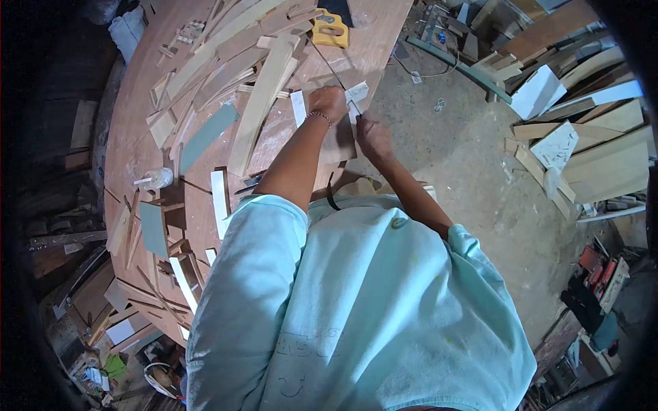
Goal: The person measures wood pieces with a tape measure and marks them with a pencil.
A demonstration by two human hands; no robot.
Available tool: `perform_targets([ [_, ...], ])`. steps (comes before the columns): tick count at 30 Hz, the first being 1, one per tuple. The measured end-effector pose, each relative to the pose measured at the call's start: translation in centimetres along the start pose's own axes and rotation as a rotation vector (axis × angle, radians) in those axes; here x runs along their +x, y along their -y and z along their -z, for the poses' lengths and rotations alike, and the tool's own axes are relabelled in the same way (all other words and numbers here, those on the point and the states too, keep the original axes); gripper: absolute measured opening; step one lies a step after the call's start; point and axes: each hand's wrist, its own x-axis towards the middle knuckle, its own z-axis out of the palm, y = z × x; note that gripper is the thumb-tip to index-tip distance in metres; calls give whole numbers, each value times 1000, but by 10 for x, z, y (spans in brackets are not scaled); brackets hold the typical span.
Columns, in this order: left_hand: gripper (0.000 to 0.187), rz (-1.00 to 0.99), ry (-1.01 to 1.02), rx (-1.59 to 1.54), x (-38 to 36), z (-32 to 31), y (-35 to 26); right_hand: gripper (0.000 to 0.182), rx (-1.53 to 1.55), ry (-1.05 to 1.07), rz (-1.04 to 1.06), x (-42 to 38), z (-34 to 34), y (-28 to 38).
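My left hand (327,104) is closed in a fist over the near right edge of the wooden table. Whatever is in its fingers is hidden. Close by, my right hand (374,137) is closed around the end of a thin dark rod (355,108), whose kind I cannot make out. Between and just beyond the hands lies a white-faced piece (357,92) with marks on it. A narrow white strip (298,108) lies to the left of my left hand. Farther up the table is a handsaw with a yellow handle (330,32).
Long wooden strips (264,103) are piled on the table (133,116). A grey-green panel (209,137) and a clear plastic container (159,179) are at left. Boards and offcuts (610,151) lean at right, beyond the concrete floor (452,164).
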Motion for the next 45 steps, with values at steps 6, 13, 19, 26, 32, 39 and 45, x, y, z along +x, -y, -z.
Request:
perform_targets([
  [6, 25, -13, 3, 12, 4, -3, 3, 19, 52, 52, -72, -22, 9, -7],
  [13, 24, -36, -43, 45, 7, -7, 6, 25, 77, -48, 0, 16, 4, 10],
  [19, 25, -60, -27, 51, 8, -5, 5, 24, 152, -58, -19, -1, -2, 3],
  [26, 28, -89, -45, 83, 10, -10, 8, 20, 49, 22, 13, -18, -11, -13],
  [32, 32, -124, -132, 118, 12, -16, 10, 21, 137, -46, -10, 6, 1, 9],
  [39, 28, -59, -69, 138, 11, -9, 5, 19, 194, -168, 84, -3, -17, -1],
  [45, 29, -56, -65, 145, 11, -11, 6, 18, 160, -34, -13, -30, -5, -12],
])
